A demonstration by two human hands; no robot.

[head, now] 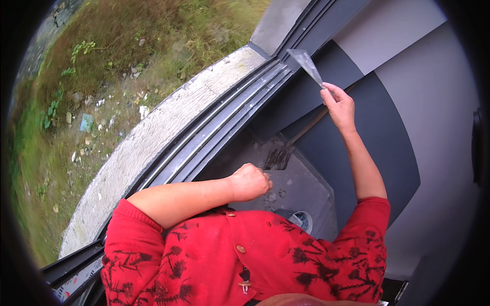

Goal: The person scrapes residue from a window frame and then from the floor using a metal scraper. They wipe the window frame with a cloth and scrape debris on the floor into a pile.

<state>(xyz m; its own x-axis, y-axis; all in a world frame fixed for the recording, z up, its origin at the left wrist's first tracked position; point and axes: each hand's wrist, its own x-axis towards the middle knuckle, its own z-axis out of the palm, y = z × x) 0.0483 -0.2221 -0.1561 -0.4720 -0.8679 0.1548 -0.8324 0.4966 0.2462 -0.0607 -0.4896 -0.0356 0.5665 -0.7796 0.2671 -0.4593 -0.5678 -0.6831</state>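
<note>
My right hand point(338, 107) is raised at the upper right and grips the handle of a putty knife point(306, 64). The knife's flat, triangular metal blade points up and left, in front of the corner where the window track point(226, 118) meets the side frame. My left hand point(251, 182) is closed in a fist at the inner side of the track, the forearm lying across it. Whether that fist holds anything is hidden. Pale residue speckles the metal track.
Outside the track runs a rough concrete sill point(183, 103), with grass and rubble beyond. A long-handled shovel point(278, 157) leans against the dark lower wall panel point(360, 145). An open bucket point(305, 221) stands on the dusty floor, partly behind my red top.
</note>
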